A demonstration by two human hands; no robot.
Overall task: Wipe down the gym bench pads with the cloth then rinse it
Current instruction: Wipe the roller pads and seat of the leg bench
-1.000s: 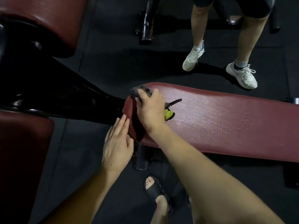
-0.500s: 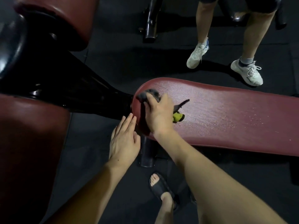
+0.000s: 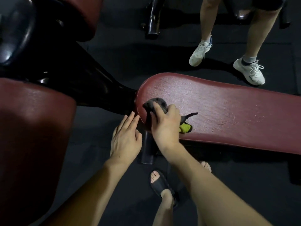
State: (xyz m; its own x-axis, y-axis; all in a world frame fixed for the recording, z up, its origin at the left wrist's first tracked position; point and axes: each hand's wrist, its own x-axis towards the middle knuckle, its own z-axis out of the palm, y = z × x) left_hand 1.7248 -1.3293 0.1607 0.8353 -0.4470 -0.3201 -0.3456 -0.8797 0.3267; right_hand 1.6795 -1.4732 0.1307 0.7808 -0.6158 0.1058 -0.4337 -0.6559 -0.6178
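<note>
On dark gym floor (image 3: 211, 185), maroon bench pad (image 3: 228, 111), right hand (image 3: 166, 126) grip closed around cloth (image 3: 156, 103), left hand (image 3: 125, 137) flat

A single wide-angle view comes from the person's head, looking forward and steeply down. Both forearms reach in from the bottom edge, so the hands sit close, near the middle of the frame. The red surface (image 3: 228, 111) runs from the centre out past the right edge. Beyond it the dark floor (image 3: 130, 54) fills the top, and straight lines bow toward the frame's edges.
</note>
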